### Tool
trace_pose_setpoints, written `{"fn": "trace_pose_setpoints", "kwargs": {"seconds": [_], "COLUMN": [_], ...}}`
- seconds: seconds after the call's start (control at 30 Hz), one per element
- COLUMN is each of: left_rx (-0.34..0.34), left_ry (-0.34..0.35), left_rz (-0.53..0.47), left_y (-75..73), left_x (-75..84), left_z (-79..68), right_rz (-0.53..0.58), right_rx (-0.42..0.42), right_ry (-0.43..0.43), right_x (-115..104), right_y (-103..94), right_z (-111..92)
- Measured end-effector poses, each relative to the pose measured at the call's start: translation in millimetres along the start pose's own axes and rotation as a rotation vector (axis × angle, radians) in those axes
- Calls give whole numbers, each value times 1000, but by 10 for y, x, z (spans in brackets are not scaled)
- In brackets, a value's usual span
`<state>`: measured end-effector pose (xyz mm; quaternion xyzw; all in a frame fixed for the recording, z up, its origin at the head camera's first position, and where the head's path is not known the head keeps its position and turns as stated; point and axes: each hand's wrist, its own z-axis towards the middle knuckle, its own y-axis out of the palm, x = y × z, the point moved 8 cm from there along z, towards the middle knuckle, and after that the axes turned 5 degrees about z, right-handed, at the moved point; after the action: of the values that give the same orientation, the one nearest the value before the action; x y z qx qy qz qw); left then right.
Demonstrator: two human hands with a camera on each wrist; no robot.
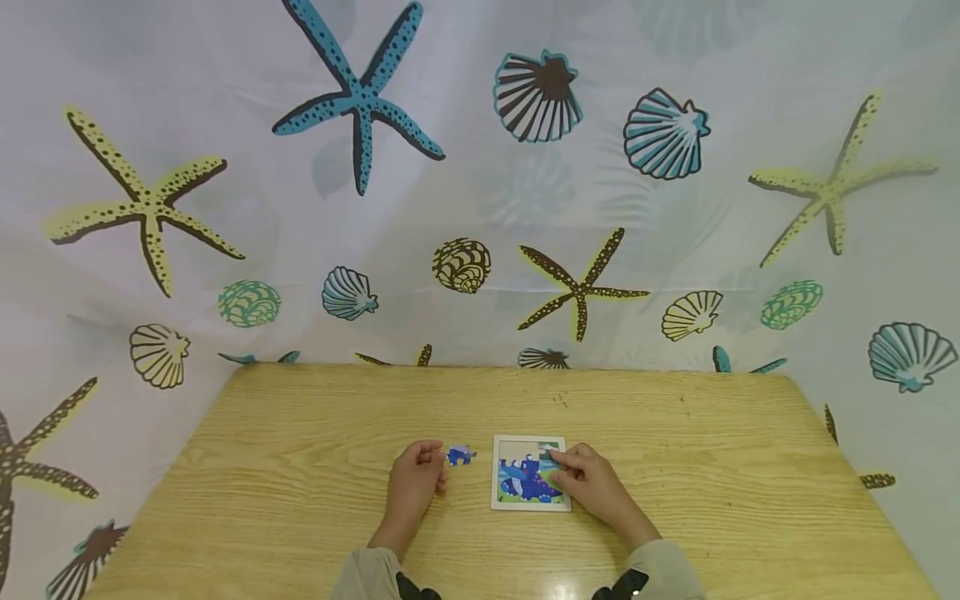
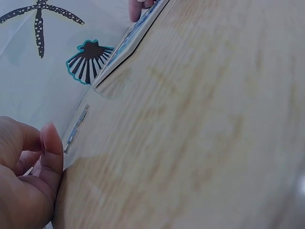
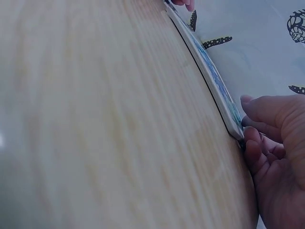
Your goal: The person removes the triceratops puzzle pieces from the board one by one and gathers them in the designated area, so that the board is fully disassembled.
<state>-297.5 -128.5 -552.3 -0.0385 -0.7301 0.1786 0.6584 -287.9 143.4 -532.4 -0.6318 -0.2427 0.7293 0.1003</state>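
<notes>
A square jigsaw puzzle (image 1: 532, 487) with a blue cartoon animal lies in a white-rimmed tray (image 1: 495, 472) on the table. Bare tan backing shows in its upper left. My right hand (image 1: 596, 485) rests at the tray's right edge, its index fingertip on the upper right part of the picture and the thumb just below. In the right wrist view, its other fingers (image 3: 259, 152) curl beside the tray's corner. Left of the tray lies a loose blue puzzle piece (image 1: 460, 455). Beside that piece, my left hand (image 1: 416, 481) rests on the table, fingers loosely bent, apparently holding nothing.
The wooden table (image 1: 300, 467) extends around the tray on all sides. A white curtain (image 1: 480, 192) printed with starfish and shells hangs behind the table and along both sides.
</notes>
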Motion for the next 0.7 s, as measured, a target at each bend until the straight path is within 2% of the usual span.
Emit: {"fn": "trace_pose_setpoints", "kwargs": {"seconds": [0.2, 0.43, 0.57, 0.7], "left_rx": [-1, -37, -94, -170], "left_ry": [-12, -18, -16, 8], "left_rz": [-10, -37, -59, -85], "left_y": [2, 38, 136, 312], "left_x": [-5, 31, 88, 187], "left_z": [-10, -36, -58, -84], "right_rz": [-1, -12, -4, 2], "right_rx": [1, 8, 6, 4], "right_ry": [-18, -23, -37, -41], "right_x": [-20, 11, 16, 24], "right_y": [-1, -1, 3, 14], "right_z": [-6, 4, 2, 6]}}
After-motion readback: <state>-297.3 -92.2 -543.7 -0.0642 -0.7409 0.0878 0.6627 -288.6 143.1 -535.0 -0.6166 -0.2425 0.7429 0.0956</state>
